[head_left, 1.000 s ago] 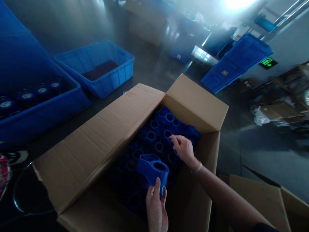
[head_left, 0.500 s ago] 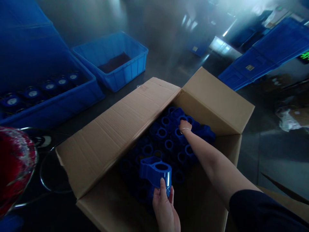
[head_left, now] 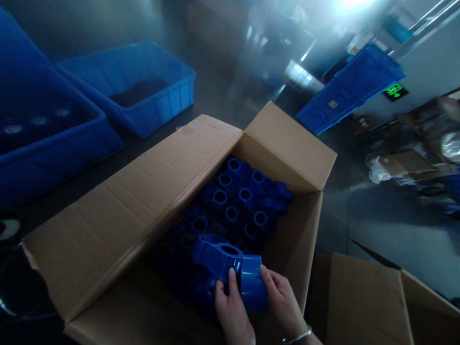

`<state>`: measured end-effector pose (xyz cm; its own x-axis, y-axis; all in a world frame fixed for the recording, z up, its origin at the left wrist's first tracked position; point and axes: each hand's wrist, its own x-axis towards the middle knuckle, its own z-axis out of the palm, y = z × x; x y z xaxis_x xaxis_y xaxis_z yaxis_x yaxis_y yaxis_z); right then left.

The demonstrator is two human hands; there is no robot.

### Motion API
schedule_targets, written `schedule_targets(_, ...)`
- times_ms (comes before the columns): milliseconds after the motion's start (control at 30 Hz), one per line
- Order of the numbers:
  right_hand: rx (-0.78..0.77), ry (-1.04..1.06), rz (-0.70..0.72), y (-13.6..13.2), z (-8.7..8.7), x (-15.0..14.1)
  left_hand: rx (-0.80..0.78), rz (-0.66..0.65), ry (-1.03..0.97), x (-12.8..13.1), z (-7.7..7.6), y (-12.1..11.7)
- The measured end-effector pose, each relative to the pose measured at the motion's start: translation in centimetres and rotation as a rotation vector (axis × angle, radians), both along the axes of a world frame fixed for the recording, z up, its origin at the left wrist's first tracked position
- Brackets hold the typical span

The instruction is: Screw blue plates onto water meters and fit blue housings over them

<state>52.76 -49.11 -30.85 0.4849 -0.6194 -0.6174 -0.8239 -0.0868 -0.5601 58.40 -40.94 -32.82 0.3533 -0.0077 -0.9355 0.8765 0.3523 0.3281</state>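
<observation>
Over the open carton (head_left: pixel 285 136), my left hand (head_left: pixel 234 309) grips a blue plastic housing (head_left: pixel 212 253) with a round opening on top. My right hand (head_left: pixel 285 301) pinches the outer side of a second blue plastic housing (head_left: pixel 253 283), smooth and curved. The two pieces sit side by side and seem to touch; where they meet is partly hidden by my left fingers. Beneath them, many similar blue housings (head_left: pixel 232 213) with round holes lie packed in the carton. A bracelet circles my right wrist.
Left of the carton stand a blue crate (head_left: pixel 61 139) holding blue units with pale round faces and another blue crate (head_left: pixel 176 98) with dark contents. A second carton (head_left: pixel 364 299) stands at lower right. Stacked blue bins (head_left: pixel 350 91) and plastic-wrapped goods lie farther back.
My right hand has come back from the far part of the pile with a blue housing, now beside the one in my left hand. The view has swung to the right.
</observation>
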Motion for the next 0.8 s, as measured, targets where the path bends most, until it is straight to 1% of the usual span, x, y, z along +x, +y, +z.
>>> schedule_targets(133, -0.030, -0.034, 0.038, 1.2, -0.1, -0.2, 0.048, -0.049, -0.037, -0.4, -0.1, 0.4)
schedule_targets(267, -0.002, -0.066, 0.175, 2.1, 1.0, -0.2, 0.126, -0.059, -0.052, 0.6, 0.0, 1.2)
schedule_targets(333, -0.061, -0.086, 0.234, 1.5, 1.2, 0.2, 0.151, -0.051, -0.050, 1.5, 0.5, 1.7)
schedule_targets(367, -0.119, -0.084, 0.242, 0.7, 0.8, 0.5, 0.160, -0.042, -0.049, 1.9, 0.8, 2.0)
schedule_targets(400, -0.188, -0.073, 0.235, -0.6, 0.1, 1.0, 0.169, -0.031, -0.048, 2.3, 1.1, 2.3)
schedule_targets(433, -0.260, -0.049, 0.214, -2.2, -1.0, 1.5, 0.178, -0.021, -0.046, 2.8, 1.4, 2.6)
schedule_targets(500, -0.380, 0.028, 0.168, -6.0, -4.0, 2.5, 0.210, 0.001, -0.038, 3.5, 1.9, 3.1)
schedule_targets(567, -0.437, 0.125, 0.162, -9.8, -7.6, 3.3, 0.241, 0.015, -0.018, 3.9, 2.1, 3.4)
schedule_targets(633, -0.451, 0.221, 0.180, -12.5, -11.0, 3.9, 0.262, 0.020, 0.011, 4.2, 2.1, 3.7)
schedule_targets(700, -0.459, 0.296, 0.215, -14.1, -13.9, 4.3, 0.270, 0.030, 0.032, 4.4, 1.9, 4.0)
schedule_targets(800, -0.470, 0.387, 0.273, -15.0, -17.4, 5.1, 0.293, 0.070, 0.042, 4.6, 1.6, 4.4)
